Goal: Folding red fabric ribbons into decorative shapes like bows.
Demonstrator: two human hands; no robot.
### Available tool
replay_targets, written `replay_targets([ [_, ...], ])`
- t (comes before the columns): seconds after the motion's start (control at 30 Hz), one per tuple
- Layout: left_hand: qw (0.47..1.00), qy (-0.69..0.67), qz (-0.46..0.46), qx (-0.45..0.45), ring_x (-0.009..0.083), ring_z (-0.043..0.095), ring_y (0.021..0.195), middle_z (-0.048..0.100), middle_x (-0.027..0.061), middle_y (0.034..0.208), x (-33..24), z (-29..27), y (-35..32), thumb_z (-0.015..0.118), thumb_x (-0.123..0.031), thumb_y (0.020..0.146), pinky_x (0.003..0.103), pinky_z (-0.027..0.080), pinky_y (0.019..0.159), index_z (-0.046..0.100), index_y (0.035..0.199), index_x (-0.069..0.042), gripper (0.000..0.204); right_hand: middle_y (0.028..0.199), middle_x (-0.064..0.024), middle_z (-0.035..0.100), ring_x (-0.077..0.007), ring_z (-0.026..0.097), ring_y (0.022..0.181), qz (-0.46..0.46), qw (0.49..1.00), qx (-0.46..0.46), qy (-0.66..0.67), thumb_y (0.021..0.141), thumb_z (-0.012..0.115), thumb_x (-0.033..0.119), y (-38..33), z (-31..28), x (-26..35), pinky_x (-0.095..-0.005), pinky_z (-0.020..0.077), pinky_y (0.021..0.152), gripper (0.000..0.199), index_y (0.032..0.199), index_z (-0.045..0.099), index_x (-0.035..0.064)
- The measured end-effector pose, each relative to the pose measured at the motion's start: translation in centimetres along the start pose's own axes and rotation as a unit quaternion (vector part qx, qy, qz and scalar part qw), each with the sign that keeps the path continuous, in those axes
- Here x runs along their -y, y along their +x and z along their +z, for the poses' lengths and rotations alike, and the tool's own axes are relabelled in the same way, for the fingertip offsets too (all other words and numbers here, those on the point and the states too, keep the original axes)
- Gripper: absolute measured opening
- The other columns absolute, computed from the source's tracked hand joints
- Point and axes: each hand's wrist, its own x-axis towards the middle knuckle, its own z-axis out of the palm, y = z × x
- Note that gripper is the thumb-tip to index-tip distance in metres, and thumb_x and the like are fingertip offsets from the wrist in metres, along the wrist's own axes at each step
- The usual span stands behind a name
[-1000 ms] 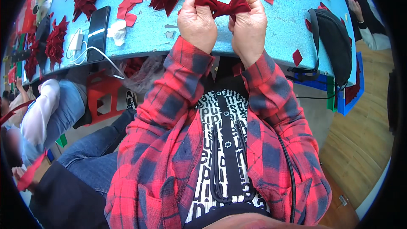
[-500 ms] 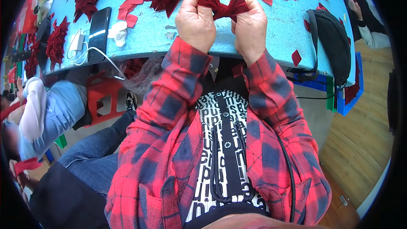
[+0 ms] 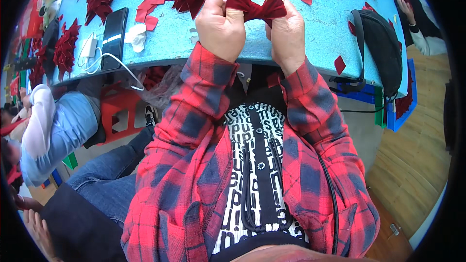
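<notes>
Head view, red fabric bow (image 3: 256,8) pinched between left hand (image 3: 221,26) and right hand (image 3: 287,34), both closed on it

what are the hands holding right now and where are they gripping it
Both hold one dark red fabric piece pinched into a bow shape: the left hand grips its left end, the right hand its right end.

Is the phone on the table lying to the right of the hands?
No, the black phone lies on the blue table to the left of both hands, which pinch a red fabric bow.
</notes>
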Motion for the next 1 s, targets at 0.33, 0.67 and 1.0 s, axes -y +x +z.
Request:
replay_targets([
  [0.33,0.946,-0.166,-0.273,0.054,0.0017,0.036,0.046,0.059,-0.0021,0.067,0.3,-0.3,-1.8,0.051,-0.024,0.094,0.019,0.026,0.041,0.064,0.098,-0.003,0.025,0.067,-0.0024,0.052,-0.0107,0.047,0.055,0.241,0.957,0.149,0.062,0.092,0.051,0.04,-0.2,-2.7,-0.4,-0.0242,0.0391,0.055,0.039,0.083,0.056,0.0023],
  [0.67,0.966,-0.023,-0.236,0.104,0.0023,0.044,0.054,0.063,-0.0002,0.073,3.0,-0.3,-2.8,0.053,-0.023,0.093,0.018,0.033,0.048,0.066,0.095,-0.002,0.025,0.077,-0.004,0.058,-0.0112,0.056,0.065,0.285,0.94,0.186,0.003,0.095,0.045,0.033,-0.3,-4.4,-1.3,-0.0244,0.0434,0.061,0.035,0.091,0.058,0.0006],
  [1.0,0.911,-0.131,-0.333,0.204,0.0137,0.06,0.064,0.062,0.0087,0.076,1.5,0.8,-0.2,0.045,-0.011,0.088,0.023,0.048,0.057,0.06,0.089,0.002,0.02,0.076,-0.0008,0.061,-0.0075,0.055,0.064,0.252,0.943,0.203,-0.075,0.094,0.047,0.025,1.0,-6.3,-1.8,-0.0191,0.0396,0.055,0.03,0.101,0.065,0.0027],
])
